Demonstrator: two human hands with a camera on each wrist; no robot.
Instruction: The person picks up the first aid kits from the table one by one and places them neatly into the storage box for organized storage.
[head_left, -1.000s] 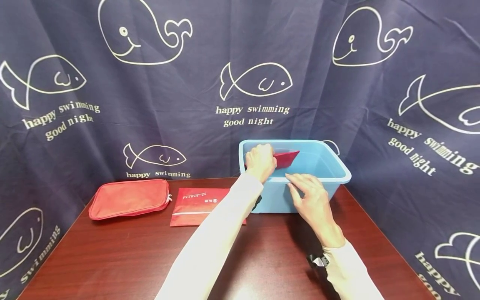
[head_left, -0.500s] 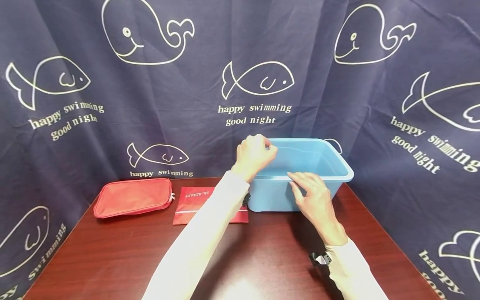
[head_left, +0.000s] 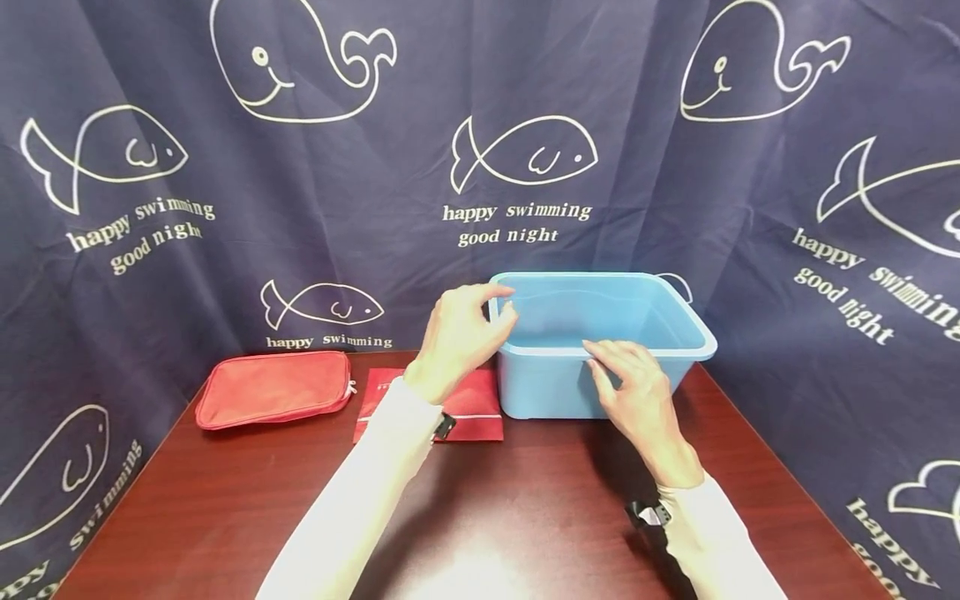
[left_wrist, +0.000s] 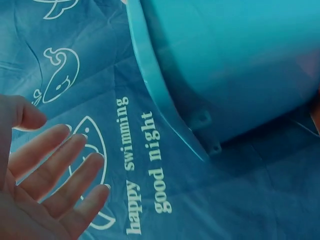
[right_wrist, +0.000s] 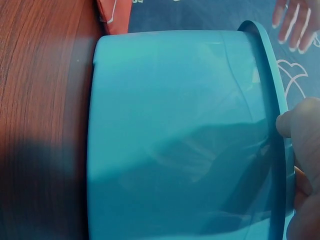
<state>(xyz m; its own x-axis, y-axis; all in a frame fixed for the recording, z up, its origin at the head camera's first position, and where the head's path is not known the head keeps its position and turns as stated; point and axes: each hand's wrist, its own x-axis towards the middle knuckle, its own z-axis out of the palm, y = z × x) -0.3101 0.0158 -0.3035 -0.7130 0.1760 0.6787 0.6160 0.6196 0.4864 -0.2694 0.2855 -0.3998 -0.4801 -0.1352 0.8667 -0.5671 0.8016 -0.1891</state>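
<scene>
A light blue plastic bin (head_left: 555, 387) stands at the back right of the table. My left hand (head_left: 461, 333) is by the bin's left end, fingers spread and nothing in them. In the left wrist view that hand (left_wrist: 55, 185) shows its palm, apart from the bin's rim (left_wrist: 150, 80). My right hand (head_left: 637, 400) holds the near rim. The right wrist view shows its thumb (right_wrist: 285, 124) against the outside, other fingers over the rim. Low inside the bin, the near wall hides the floor, and the red item is out of sight.
A flat red pouch (head_left: 472, 404) with a white stripe lies left of the bin, partly under my left forearm. Farther left lies a puffier red zip pouch (head_left: 273, 389). Behind the brown table (head_left: 525, 500) hangs a dark blue curtain (head_left: 420, 67) with white fish drawings.
My left hand has let go of the red item inside the bin, risen out and moved left, its fingers spreading. The right hand has stayed on the rim.
</scene>
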